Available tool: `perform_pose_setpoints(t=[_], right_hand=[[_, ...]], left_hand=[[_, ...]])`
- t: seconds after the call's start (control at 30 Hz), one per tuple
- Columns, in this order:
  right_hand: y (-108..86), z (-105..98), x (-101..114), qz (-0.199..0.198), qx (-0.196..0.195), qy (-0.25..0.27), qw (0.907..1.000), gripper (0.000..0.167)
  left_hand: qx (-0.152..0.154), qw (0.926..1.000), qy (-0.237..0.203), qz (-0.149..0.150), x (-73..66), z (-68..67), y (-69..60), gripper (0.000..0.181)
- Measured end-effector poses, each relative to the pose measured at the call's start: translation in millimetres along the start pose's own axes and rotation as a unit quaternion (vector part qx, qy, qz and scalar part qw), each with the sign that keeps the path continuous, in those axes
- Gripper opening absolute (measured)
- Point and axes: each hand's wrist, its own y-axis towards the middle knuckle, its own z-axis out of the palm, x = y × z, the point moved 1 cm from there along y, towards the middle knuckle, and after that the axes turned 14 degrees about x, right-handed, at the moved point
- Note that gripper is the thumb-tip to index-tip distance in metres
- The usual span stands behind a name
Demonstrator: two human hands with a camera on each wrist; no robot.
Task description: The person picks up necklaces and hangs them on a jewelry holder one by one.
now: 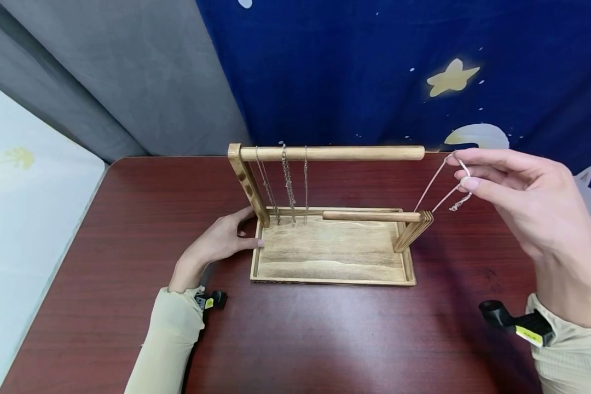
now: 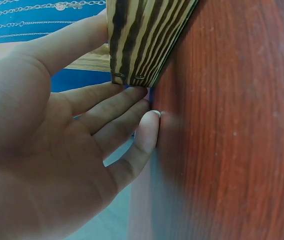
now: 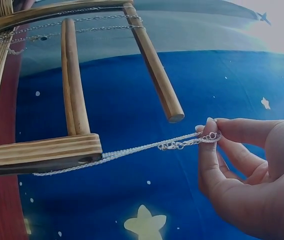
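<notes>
A wooden jewelry stand [image 1: 335, 246] has a tray base, a tall left post with an upper rod [image 1: 335, 154] and a short right post with a lower rod [image 1: 369, 216]. My left hand [image 1: 221, 235] holds the tray's left end, thumb on the rim; in the left wrist view its fingers touch the striped wood [image 2: 142, 40]. My right hand [image 1: 532, 191], to the right of the stand, pinches a silver chain necklace [image 3: 137, 150] near its clasp between thumb and finger. The necklace slants down past the right post, where its lower part is hidden.
Several thin chains [image 1: 288, 178] hang from the upper rod's left half; the rod's right end is free-standing. The stand sits on a reddish-brown table [image 1: 335, 334]. Behind it hang a grey curtain [image 1: 128, 71] and a blue curtain with stars [image 1: 325, 71].
</notes>
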Motion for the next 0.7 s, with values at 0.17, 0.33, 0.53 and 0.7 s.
perform_pose_setpoints(t=[0.17,0.33,0.53,0.7], right_hand=[[6.4,3,1,0.0,0.003,-0.007,1.0,0.039],[12.1,7,3,0.003,0.003,-0.01,0.9999,0.04],[19.3,11,4,-0.006,0.022,-0.008,0.9997,0.04],[23.0,14,4,-0.007,0.027,-0.005,0.9996,0.041]], left_hand=[[0.001,1.0,0.003,0.002,-0.3,0.0,-0.4,0.085],[-0.001,1.0,0.008,0.002,0.0,-0.1,-0.6,0.085],[-0.001,1.0,0.008,-0.001,0.4,-0.2,-0.4,0.085],[0.0,1.0,0.006,-0.001,0.7,-0.3,-0.6,0.086]])
